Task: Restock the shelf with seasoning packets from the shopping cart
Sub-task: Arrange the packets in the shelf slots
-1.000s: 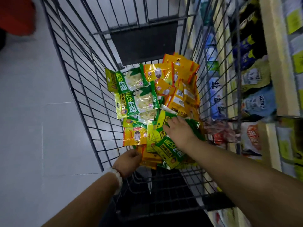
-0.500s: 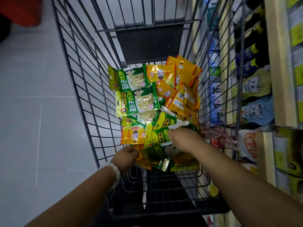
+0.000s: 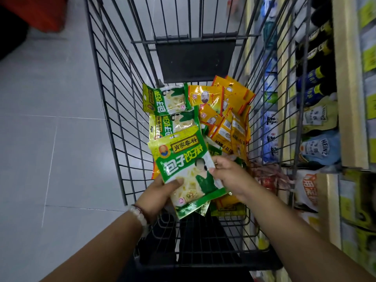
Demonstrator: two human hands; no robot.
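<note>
A green and yellow seasoning packet [image 3: 183, 165] is lifted above the wire shopping cart [image 3: 114, 110], with at least one more packet stacked under it. My left hand [image 3: 156, 195] grips its lower left edge, thumb on the front. My right hand [image 3: 230, 176] pinches its right edge. Two more green packets [image 3: 168, 100] lie at the cart's back left. Several orange and yellow packets [image 3: 225, 110] are piled at the back right. The shelf [image 3: 350, 119] stands along the right side of the cart.
The shelf holds dark bottles [image 3: 313, 78], Heinz pouches [image 3: 319, 149] and other bagged goods [image 3: 305, 192]. Grey tiled floor [image 3: 50, 139] spreads to the left. A red object [image 3: 40, 11] sits at the top left. The cart's dark child-seat flap [image 3: 195, 58] is at its far end.
Both hands have come up out of the pile with the green packet, which now faces me. The view has tipped closer over the cart.
</note>
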